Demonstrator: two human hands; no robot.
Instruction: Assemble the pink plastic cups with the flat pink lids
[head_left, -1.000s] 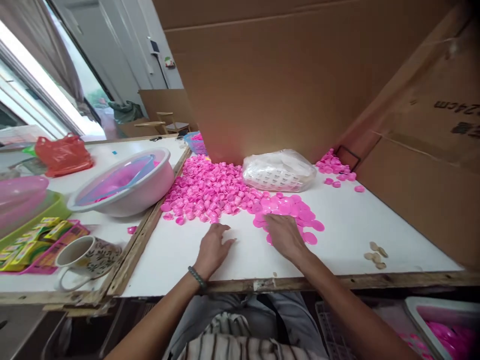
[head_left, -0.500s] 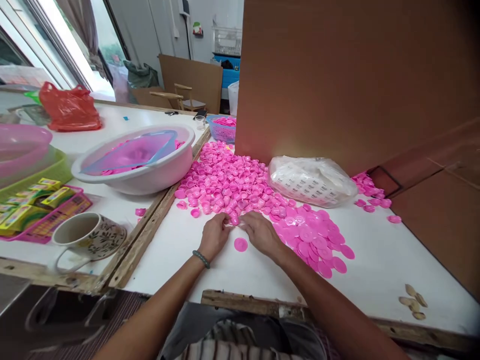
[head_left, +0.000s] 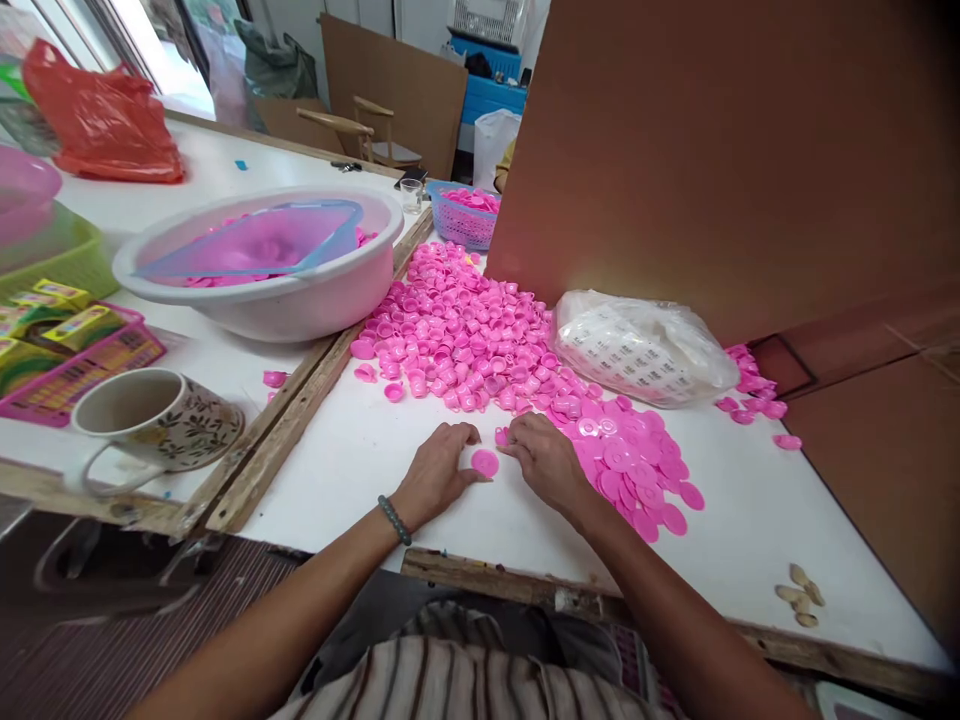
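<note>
A single small pink toy saucer (head_left: 485, 462) lies flat on the white table. My left hand (head_left: 437, 472) rests on its left side, thumb and fingers apart around the near and far edges; whether the thumb touches the rim I cannot tell. Just right of the saucer, my right hand (head_left: 547, 462) pinches a small pink toy cup (head_left: 502, 436), mostly hidden by the fingers. Beyond both hands spreads a heap of pink toy cups (head_left: 465, 335). Many more loose saucers (head_left: 634, 465) overlap in a pile to the right of my right hand.
A clear plastic bag of white items (head_left: 645, 350) lies against the tall brown board (head_left: 712, 150). Left of a wooden strip (head_left: 300, 410) stand a white basin (head_left: 300, 310), a patterned mug (head_left: 195, 425) and a pink basket of boxes (head_left: 82, 365). Nutshells (head_left: 801, 595) lie front right.
My hands have moved apart. The left has opened beside the saucer, while the right has shifted right with the toy cup. The view has tilted downward.
</note>
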